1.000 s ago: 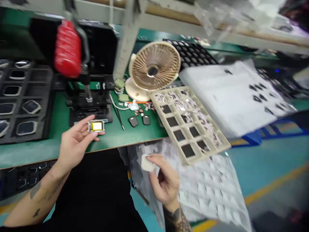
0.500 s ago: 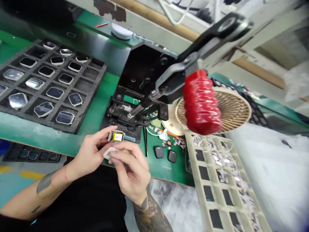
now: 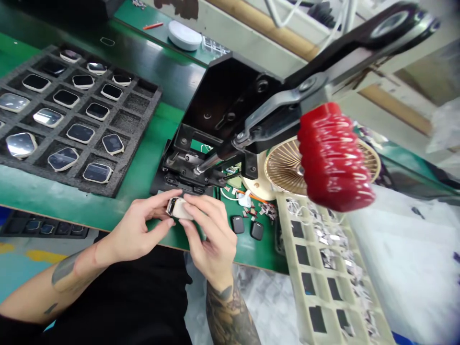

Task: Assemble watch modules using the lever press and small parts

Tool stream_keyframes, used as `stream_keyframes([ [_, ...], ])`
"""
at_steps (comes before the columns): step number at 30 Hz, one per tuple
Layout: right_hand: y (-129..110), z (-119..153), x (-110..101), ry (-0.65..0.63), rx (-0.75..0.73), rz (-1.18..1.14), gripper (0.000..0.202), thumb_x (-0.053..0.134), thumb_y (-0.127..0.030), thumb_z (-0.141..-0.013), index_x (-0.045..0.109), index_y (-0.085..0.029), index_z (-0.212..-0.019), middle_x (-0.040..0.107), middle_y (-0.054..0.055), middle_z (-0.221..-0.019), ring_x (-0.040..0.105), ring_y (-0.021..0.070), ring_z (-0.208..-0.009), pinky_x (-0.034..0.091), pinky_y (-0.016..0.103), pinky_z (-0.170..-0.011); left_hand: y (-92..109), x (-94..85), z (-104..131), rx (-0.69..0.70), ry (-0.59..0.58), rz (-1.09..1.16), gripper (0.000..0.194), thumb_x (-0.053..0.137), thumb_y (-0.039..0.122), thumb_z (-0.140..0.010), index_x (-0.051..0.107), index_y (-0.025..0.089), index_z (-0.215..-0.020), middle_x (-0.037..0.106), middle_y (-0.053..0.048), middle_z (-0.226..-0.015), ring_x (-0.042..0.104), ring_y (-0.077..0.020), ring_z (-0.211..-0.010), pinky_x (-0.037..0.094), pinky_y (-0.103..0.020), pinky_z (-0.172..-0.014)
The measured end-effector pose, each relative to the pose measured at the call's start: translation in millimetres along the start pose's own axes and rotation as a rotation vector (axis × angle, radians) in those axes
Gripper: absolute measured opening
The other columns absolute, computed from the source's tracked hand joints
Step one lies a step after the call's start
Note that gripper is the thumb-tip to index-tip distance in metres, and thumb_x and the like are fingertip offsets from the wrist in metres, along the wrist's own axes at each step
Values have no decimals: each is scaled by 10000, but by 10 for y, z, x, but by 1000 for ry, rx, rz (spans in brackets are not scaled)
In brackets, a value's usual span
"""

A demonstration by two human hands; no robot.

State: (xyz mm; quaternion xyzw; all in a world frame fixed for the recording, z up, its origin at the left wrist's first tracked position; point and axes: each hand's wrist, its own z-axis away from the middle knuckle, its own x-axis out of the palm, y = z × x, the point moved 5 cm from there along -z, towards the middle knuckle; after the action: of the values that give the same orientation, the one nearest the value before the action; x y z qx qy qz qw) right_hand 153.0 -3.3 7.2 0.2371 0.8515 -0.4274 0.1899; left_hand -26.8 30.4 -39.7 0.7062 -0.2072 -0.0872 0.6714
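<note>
Near the bench's front edge, my left hand (image 3: 143, 223) grips the left end of a small watch case (image 3: 171, 206) between thumb and fingers. From the right, my right hand (image 3: 210, 230) holds a pale cover (image 3: 181, 209) with thumb and fingertips. The cover lies against the case and hides most of its inside; a dark strip shows at the left end. Right behind the hands stands a black toggle press (image 3: 223, 120) with a red ribbed handle (image 3: 332, 158).
At the left lies a dark foam tray (image 3: 118, 177) of square watch units. Two black square pieces (image 3: 237, 224), small parts and a round fan (image 3: 283, 163) are right of the press. A cream compartment tray (image 3: 293, 268) extends along the right.
The pale cover has moved up onto the case, and the yellow part inside is now hidden. My right hand has shifted up and right with it. The press appears larger and further right.
</note>
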Motion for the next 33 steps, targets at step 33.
stream_keyframes([
  [33, -38, 42, 160, 104, 224, -225, 102, 691, -274, -1110, 788, -258, -1137, 777, 75, -1116, 765, 238, -1059, 651, 411, -934, 144, -38, 82, 241, 121, -206, 216, 803, 193, -1059, 868, 266, -1252, 897, -16, -1140, 872, -182, -952, 685, -224, -880],
])
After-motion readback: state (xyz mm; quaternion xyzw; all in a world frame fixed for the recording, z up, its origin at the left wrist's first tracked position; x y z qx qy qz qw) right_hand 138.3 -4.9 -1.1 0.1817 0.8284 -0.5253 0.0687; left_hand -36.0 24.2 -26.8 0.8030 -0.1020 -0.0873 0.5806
